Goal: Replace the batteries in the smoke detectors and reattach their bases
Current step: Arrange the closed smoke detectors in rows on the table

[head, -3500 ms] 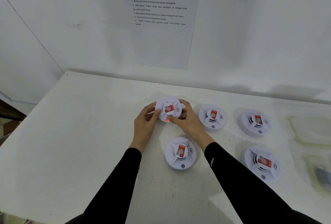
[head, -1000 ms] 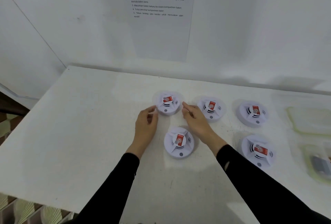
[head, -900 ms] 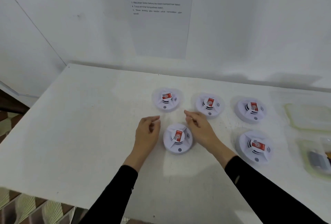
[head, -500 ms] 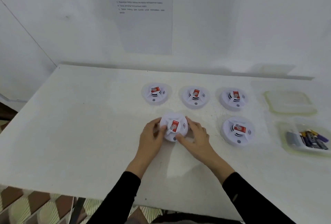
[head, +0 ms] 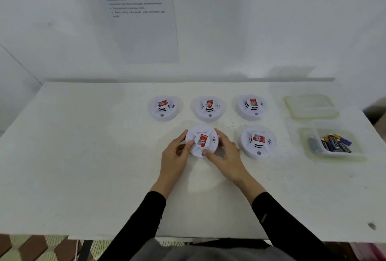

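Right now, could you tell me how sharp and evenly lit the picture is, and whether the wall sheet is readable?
Head view: flat, even light, only faint shadows on the table; print on the sheet is too blurred to read; the held detector and the batteries look fairly crisp; the edges show wide-angle stretch.

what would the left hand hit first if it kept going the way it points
The smoke detector the left hand grips, directly ahead; past it, likely the middle back-row detector.
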